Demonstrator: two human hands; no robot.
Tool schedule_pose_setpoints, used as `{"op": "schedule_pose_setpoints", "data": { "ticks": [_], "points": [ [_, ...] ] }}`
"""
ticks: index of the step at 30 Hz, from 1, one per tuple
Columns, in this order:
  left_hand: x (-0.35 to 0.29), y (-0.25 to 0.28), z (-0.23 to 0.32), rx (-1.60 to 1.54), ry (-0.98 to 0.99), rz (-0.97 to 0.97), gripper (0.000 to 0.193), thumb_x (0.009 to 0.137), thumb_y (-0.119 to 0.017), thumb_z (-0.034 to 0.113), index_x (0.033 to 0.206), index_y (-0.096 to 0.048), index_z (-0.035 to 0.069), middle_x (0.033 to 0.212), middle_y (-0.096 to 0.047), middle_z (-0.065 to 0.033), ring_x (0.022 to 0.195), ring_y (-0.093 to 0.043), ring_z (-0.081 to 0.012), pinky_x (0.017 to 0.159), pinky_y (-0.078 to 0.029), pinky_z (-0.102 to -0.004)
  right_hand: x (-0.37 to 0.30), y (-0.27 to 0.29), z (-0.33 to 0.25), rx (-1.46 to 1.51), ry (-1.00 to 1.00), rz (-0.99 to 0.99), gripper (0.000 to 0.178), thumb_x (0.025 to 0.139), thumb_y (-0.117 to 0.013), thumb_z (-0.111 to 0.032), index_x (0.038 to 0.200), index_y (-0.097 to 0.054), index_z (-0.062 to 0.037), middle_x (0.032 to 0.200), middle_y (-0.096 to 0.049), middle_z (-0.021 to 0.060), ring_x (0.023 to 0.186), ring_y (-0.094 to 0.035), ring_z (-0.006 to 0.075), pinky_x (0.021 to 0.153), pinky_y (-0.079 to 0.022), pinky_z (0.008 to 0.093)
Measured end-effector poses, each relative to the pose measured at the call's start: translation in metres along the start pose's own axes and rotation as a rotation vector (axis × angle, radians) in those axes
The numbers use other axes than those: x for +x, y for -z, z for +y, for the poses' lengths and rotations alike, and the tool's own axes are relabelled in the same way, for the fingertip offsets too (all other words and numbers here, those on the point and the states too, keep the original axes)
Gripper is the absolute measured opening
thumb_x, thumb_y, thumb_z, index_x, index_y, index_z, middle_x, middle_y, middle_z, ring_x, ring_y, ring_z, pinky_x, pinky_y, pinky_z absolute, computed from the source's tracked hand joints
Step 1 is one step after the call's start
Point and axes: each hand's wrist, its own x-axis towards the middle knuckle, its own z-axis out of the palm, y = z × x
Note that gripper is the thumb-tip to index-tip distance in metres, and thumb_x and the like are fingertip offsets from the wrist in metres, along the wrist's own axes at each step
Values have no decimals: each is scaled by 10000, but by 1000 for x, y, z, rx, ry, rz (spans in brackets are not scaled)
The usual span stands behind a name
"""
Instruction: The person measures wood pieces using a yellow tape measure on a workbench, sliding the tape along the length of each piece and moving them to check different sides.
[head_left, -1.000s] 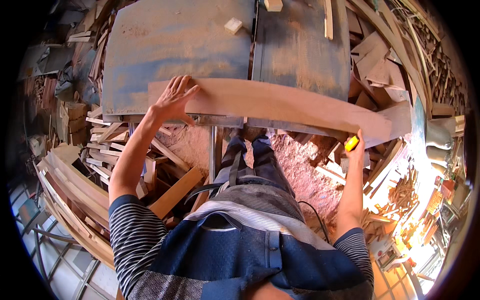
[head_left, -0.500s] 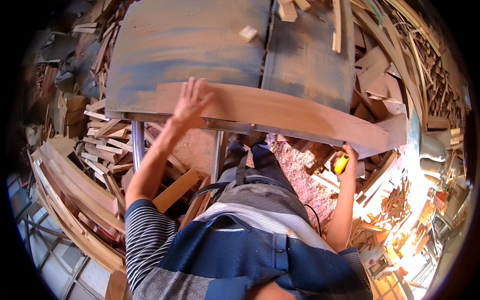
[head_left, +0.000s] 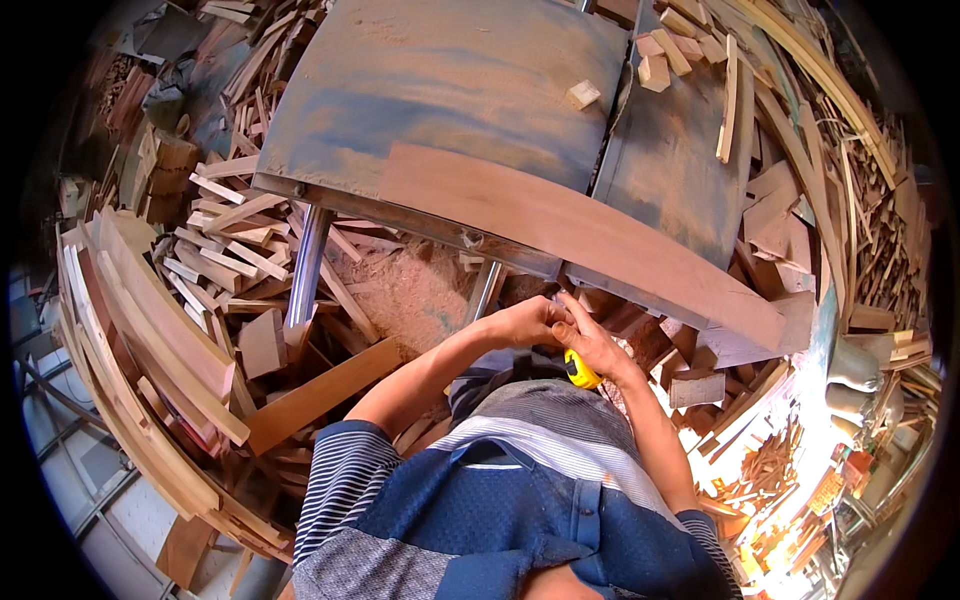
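Hemmed in at frame centre: left hand (head_left: 522,322) and right hand (head_left: 590,343), the right closed on a yellow tape measure (head_left: 581,372), just under the long board (head_left: 590,235) overhanging the metal table (head_left: 450,80). Open passage above across the bare tabletop in the upper middle, blocked only by a small wood block (head_left: 583,94). Lower left choked with scrap offcuts (head_left: 240,260) and curved wooden strips (head_left: 130,340). Table leg (head_left: 305,265) barring the left. Right edge crowded with stacked slats (head_left: 860,190).
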Motion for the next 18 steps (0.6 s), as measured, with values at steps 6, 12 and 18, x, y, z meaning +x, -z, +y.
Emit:
{"op": "schedule_pose_setpoints", "data": {
  "ticks": [6,12,18],
  "points": [
    [-33,23,19,-3,-75,169,277,890,-824,184,1072,-720,3,936,-700,-12,882,-628,-89,762,-540,-277,22,12,24,-55,110,-24,752,966,-687,-521,1487,-465,-26,1312,-648,168,1207,-634,247,1016,-497,369],
    [-123,196,23,244,-78,1024,192,913,-770,242,944,-732,56,775,-637,11,652,-519,-77,591,-417,-240,22,85,26,-185,141,404,290,920,-755,-260,1064,-724,-11,876,-726,48,785,-660,120,714,-526,301],
    [-137,278,-21,566,124,1219,393,882,-749,281,650,-537,46,608,-400,42,607,-362,-62,540,-306,-314,63,122,47,-282,17,733,316,819,-786,-388,924,-787,-90,859,-765,113,832,-733,230,772,-554,366]
  ]
}}
